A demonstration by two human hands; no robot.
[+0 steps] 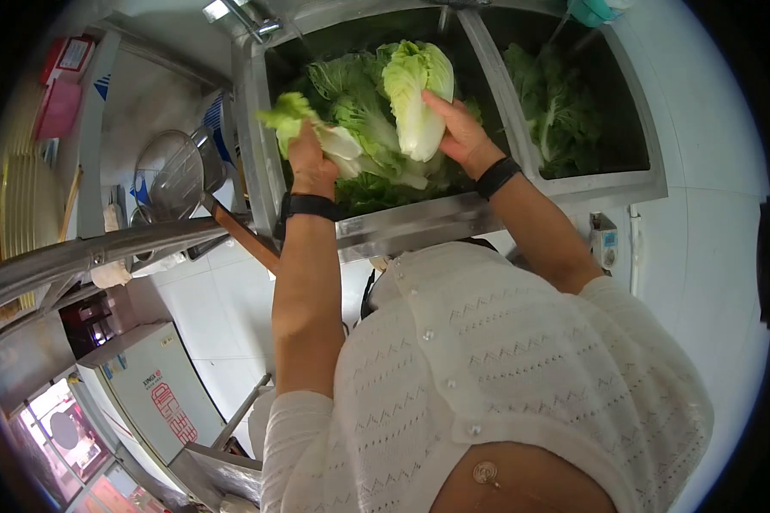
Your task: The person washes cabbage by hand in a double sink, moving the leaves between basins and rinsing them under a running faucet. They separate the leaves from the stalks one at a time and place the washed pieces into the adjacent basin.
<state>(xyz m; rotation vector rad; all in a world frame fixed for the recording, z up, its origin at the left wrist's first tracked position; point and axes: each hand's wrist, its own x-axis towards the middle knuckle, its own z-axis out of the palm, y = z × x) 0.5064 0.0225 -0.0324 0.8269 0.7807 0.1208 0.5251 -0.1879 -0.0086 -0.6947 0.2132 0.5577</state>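
Note:
My right hand (462, 132) grips a pale green napa cabbage (421, 103) by its side, its white base pointing down over the left sink basin. In my left hand (311, 158) are a few loose cabbage leaves (338, 144), partly blurred, with one leafy end sticking out to the left. Beneath both hands, more cabbage leaves (351, 94) lie heaped in the basin. The palm and some fingers of each hand are hidden. Both wrists wear a dark band.
The metal sink (492, 77) has a second basin on the right holding more leafy greens (556, 111). A faucet (261, 30) reaches over the upper left. To the left, a wire strainer (167, 171) and a wooden handle (239, 235) sit by the counter's metal edge.

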